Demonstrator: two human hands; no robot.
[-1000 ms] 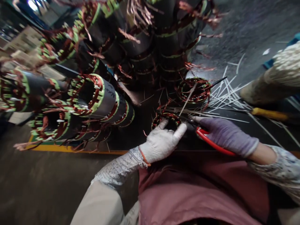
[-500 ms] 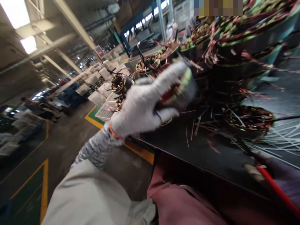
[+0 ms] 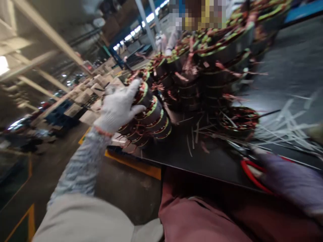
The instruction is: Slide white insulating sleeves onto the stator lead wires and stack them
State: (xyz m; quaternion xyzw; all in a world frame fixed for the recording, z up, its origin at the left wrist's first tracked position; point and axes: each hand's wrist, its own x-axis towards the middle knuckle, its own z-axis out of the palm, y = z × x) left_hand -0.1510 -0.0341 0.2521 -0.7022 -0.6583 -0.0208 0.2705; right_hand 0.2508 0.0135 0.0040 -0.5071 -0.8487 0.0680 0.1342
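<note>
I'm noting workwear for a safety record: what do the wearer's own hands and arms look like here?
The left hand wears a white knitted glove with an orange-red band at the wrist, then a mottled grey-blue sleeve, with plain pale fabric above. The right hand wears a purple glove, blurred, so finer markings can't be made out.

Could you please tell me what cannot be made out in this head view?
- Left hand, head view: blur and the hand itself hide whether it grips the wound ring.
- Right hand, head view: blur hides its exact hold on the red-handled pliers.
- White strips, head view: blur and overlap hide their number.
</note>
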